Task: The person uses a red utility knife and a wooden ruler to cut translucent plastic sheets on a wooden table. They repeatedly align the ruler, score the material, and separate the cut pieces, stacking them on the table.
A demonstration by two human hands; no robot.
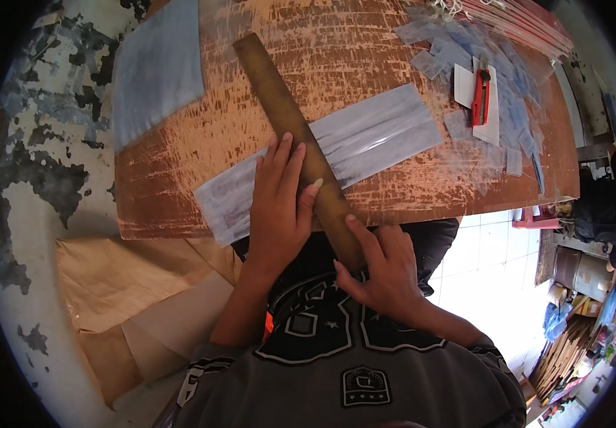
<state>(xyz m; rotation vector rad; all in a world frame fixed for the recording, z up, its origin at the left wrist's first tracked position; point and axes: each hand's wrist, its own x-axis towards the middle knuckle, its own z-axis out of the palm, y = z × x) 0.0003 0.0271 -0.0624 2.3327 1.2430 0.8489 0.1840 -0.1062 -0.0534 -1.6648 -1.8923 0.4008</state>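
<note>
right hand sits closest, its grip pinching the near end of the long brown ruler at the counter edge. left hand lies flat, not clenched, pinning the clear plastic sheet beside the ruler so nothing slides. red cutter lies well apart.

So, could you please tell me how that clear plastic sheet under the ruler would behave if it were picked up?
The plastic sheet looks thin and see-through, so it would probably flop and weigh little. It lies flat under the ruler, which the left hand presses down, so it may slide on the table once released.
</note>
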